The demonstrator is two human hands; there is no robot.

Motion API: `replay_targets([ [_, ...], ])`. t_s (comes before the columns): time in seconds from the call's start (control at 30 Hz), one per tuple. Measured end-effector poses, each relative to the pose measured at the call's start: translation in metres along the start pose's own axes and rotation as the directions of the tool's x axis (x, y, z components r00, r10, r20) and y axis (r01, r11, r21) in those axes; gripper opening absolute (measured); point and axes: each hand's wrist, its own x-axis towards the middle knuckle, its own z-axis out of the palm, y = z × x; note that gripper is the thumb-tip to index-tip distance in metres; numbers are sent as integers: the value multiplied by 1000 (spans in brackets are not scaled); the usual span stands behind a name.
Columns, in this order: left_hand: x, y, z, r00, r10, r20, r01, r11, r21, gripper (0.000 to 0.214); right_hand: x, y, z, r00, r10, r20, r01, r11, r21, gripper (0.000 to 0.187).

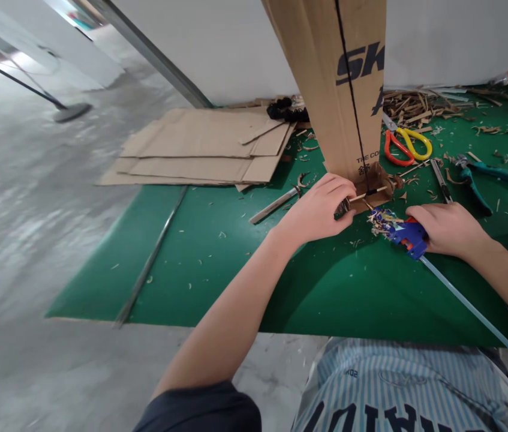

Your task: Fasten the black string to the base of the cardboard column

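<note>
My right hand (449,228) is wrapped around a blue hot glue gun (409,237) with bits of debris stuck about its front. A long translucent glue stick (465,294) trails from its back. The nozzle points at a thin wooden stick (377,191) across the base of a tall cardboard piece (348,120). A black cord (352,90) runs down the cardboard to that stick. My left hand (321,207) is closed at the stick's left end, by a small dark round part (342,208) partly hidden by the fingers.
Flat cardboard sheets (200,147) lie at the back left. Around the green table (218,264) are a box cutter (274,205), red and yellow scissors (409,147), another cutter (441,180), teal pliers (483,177), and cardboard scraps (415,108). A metal strip (155,252) crosses the left side.
</note>
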Motion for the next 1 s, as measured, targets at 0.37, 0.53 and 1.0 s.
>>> replay_targets([
  [0.37,0,-1,0,1000,-10,2,10,1000,-2,13,0,-1,-4,1000,-18,12,19,999,-51,28],
  [0.53,0,-2,1,1000,3,-10,-3,1000,0,14,0,-1,-4,1000,-17,12,18,998,-68,24],
  [1.0,0,-2,-2,1000,24,-2,-24,1000,-1,17,-10,17,-23,981,-148,-129,133,984,-123,24],
])
